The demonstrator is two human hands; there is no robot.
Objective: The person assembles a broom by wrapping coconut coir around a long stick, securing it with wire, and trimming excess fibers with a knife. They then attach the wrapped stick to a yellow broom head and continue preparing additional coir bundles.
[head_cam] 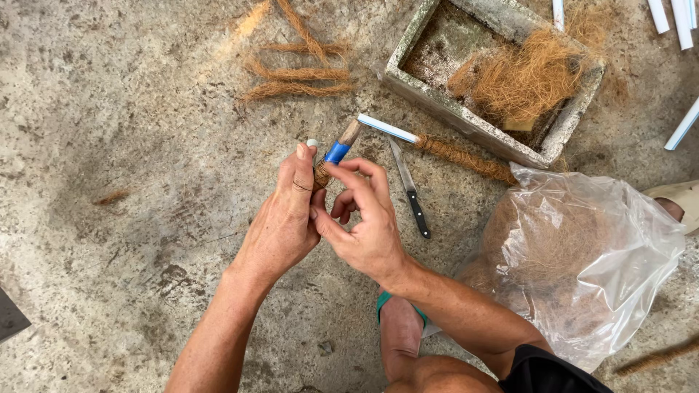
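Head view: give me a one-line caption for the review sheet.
Both hands, left hand and right hand, hold a blue-taped stick wrapped in brown fibre, above a concrete floor with a knife nearby.

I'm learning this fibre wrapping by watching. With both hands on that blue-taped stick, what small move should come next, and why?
Probably another turn of brown fibre around the stick, drawn snug by the right hand while the left hand grips it. The blue band and tip are bare, whereas the finished stick nearby is wrapped along most of its length.
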